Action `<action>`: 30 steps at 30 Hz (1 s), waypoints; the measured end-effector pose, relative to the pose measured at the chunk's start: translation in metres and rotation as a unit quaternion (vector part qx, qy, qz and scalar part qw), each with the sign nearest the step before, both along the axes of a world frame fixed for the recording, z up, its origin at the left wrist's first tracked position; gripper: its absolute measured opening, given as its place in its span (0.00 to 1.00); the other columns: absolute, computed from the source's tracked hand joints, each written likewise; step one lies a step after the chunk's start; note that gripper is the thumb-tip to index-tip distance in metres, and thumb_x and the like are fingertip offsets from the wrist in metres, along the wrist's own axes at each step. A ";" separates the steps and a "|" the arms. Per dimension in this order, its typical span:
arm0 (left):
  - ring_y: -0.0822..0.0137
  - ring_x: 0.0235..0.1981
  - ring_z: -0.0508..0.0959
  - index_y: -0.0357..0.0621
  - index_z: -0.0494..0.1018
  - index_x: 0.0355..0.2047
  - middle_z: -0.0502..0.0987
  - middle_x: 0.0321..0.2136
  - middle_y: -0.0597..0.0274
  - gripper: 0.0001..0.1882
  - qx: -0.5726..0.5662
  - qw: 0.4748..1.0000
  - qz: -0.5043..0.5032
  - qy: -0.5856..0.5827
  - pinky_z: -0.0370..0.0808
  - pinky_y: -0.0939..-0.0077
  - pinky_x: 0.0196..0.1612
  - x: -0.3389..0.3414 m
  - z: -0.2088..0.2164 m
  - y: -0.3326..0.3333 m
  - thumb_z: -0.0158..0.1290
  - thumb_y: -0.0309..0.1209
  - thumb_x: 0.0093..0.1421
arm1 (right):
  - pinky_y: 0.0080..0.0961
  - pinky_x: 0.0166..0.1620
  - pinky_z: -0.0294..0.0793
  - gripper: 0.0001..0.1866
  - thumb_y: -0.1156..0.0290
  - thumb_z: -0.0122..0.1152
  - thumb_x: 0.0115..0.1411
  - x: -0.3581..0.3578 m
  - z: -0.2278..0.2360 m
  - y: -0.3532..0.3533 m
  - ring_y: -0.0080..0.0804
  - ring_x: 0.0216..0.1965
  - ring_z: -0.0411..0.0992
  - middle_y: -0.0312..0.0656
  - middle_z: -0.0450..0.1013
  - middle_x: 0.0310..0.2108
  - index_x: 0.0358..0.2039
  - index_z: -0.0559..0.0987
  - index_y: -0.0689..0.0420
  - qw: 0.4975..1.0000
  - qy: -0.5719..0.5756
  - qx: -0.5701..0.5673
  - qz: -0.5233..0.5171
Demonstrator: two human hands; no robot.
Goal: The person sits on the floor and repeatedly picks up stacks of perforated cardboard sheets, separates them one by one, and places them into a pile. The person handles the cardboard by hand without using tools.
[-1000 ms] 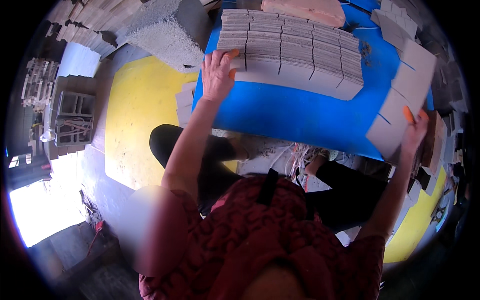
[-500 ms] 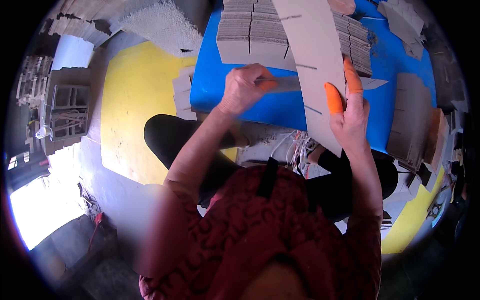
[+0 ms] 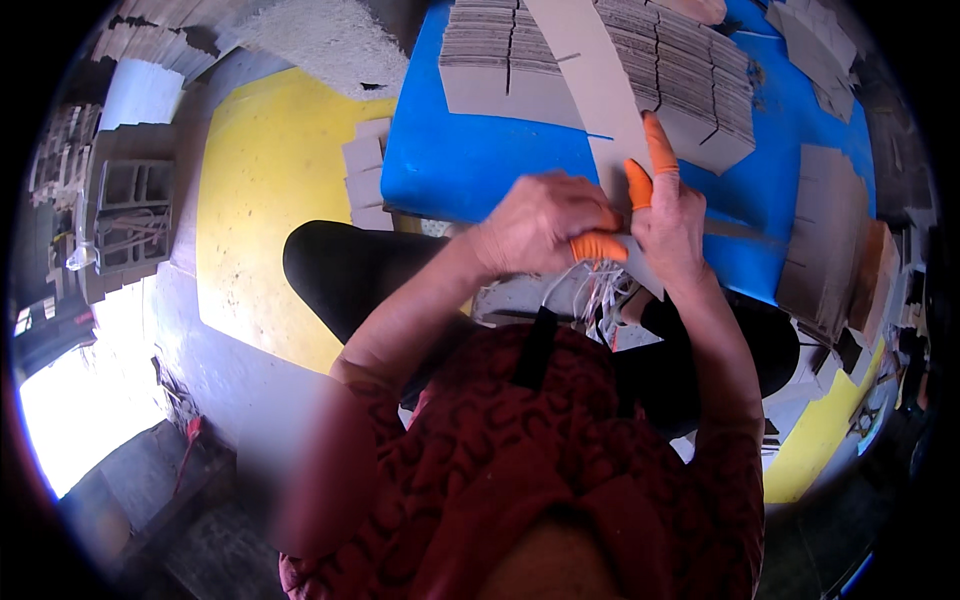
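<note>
A long grey cardboard strip (image 3: 600, 75) with dark slots slants from the far edge toward my lap. My right hand (image 3: 670, 225) grips its near part, thumb and forefinger in orange finger covers against it. At the strip's left edge, close to the right hand, my left hand (image 3: 550, 225) is closed, with orange covers on its fingers. A second, narrower cardboard strip (image 3: 742, 234), blurred, runs crosswise and sticks out to the right behind the right hand. Its left end is hidden by the left hand's fingers. Beyond lies a stack of slotted cardboard strips (image 3: 690, 85).
The stack rests on a blue work surface (image 3: 480, 165). More slotted cardboard (image 3: 822, 235) stands at the right. A yellow sheet (image 3: 270, 220) covers floor on the left, near a grey crate (image 3: 135, 215). White ties (image 3: 600, 300) hang below the hands.
My left hand has moved right and nearer, up to the long strip. The crosswise strip now sticks out further right. The right hand and the long strip have shifted slightly left.
</note>
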State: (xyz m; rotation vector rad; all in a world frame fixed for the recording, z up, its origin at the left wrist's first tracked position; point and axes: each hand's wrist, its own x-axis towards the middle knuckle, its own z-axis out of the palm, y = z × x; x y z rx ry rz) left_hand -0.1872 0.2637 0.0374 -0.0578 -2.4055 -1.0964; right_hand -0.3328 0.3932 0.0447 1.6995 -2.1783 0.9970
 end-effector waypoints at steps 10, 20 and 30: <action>0.66 0.43 0.73 0.56 0.82 0.37 0.76 0.37 0.73 0.13 -0.291 0.886 0.361 -0.021 0.64 0.64 0.54 -0.020 -0.035 -0.130 0.64 0.27 0.49 | 0.36 0.24 0.73 0.37 0.85 0.60 0.55 -0.002 0.001 0.013 0.43 0.20 0.73 0.52 0.76 0.28 0.66 0.60 0.59 0.999 -0.044 0.002 0.021; 0.64 0.28 0.83 0.40 0.80 0.29 0.82 0.30 0.60 0.08 -0.019 0.973 0.223 -0.061 0.79 0.74 0.31 -0.006 -0.009 -0.077 0.66 0.26 0.49 | 0.34 0.32 0.79 0.37 0.86 0.62 0.53 0.005 0.018 0.008 0.46 0.29 0.78 0.54 0.77 0.44 0.64 0.62 0.59 0.995 -0.041 -0.050 0.079; 0.62 0.33 0.82 0.38 0.79 0.32 0.80 0.29 0.58 0.10 0.062 0.997 0.043 -0.018 0.78 0.75 0.36 -0.001 0.010 -0.025 0.67 0.24 0.49 | 0.39 0.28 0.72 0.33 0.85 0.59 0.56 0.011 -0.015 0.018 0.54 0.24 0.74 0.56 0.75 0.28 0.62 0.63 0.61 0.980 -0.077 0.172 0.071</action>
